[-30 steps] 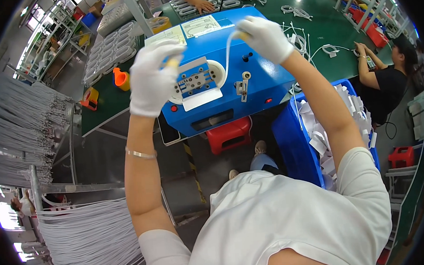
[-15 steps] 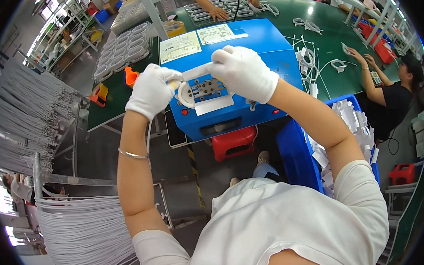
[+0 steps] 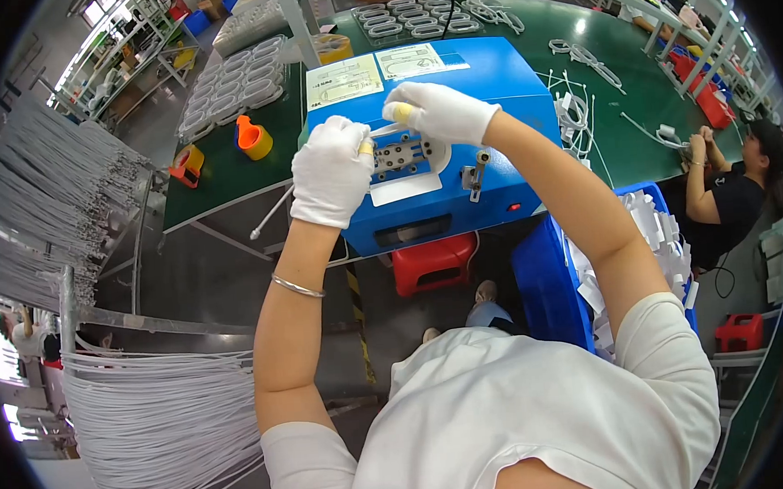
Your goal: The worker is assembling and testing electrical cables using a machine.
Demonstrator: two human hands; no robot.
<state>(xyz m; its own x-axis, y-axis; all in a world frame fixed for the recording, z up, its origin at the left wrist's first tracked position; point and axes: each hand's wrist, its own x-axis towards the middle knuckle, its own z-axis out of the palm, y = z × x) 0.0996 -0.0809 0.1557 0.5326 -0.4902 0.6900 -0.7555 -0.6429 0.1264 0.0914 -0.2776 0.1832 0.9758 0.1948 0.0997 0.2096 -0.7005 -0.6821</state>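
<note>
My left hand [image 3: 333, 172], in a white glove with a yellow thumb tip, is closed on a white cable [image 3: 269, 214]; one end sticks out to the lower left. My right hand [image 3: 444, 114], gloved the same way, is closed just above the metal fixture [image 3: 401, 157] of a blue machine [image 3: 499, 90]. A short white stretch between the two hands looks like the same cable; the fingers hide most of it. White material also curves round the right side of the fixture. A pale plate [image 3: 406, 188] juts out below the fixture.
Cables hang on a rack [image 3: 165, 420] at my left. A blue bin [image 3: 551, 280] of white pieces stands at right, a red stool [image 3: 433, 264] under the machine. Orange tape dispensers [image 3: 253, 138] and trays of coils [image 3: 234, 84] lie on the green bench. A co-worker [image 3: 725, 193] sits at right.
Both hands have moved: the left to the right and down, the right slightly up and left. The cable end now shows at lower left. A metal lever right of the fixture is uncovered.
</note>
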